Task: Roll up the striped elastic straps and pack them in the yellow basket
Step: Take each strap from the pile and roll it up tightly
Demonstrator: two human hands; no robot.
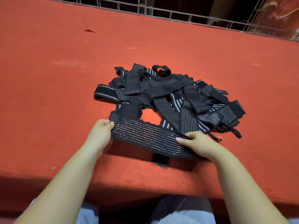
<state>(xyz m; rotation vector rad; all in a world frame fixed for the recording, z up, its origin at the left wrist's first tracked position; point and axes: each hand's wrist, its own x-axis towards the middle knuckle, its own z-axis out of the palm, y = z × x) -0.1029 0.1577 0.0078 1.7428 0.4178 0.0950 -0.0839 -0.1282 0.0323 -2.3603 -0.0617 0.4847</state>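
Observation:
One black strap with thin white stripes (145, 136) is stretched flat between my hands, just above the near part of the red surface. My left hand (101, 133) pinches its left end. At the other end my right hand (199, 143) grips it, thumb on top. A short black tab (161, 160) hangs below the strap. Beyond it lies a tangled pile of several striped black straps (169, 96). The yellow basket is out of view.
A red felt-covered table (64, 70) carries everything; its front edge (145, 189) runs just below my hands. A metal grid fence (178, 15) lines the far edge. My legs in light trousers (182, 212) show under the table edge.

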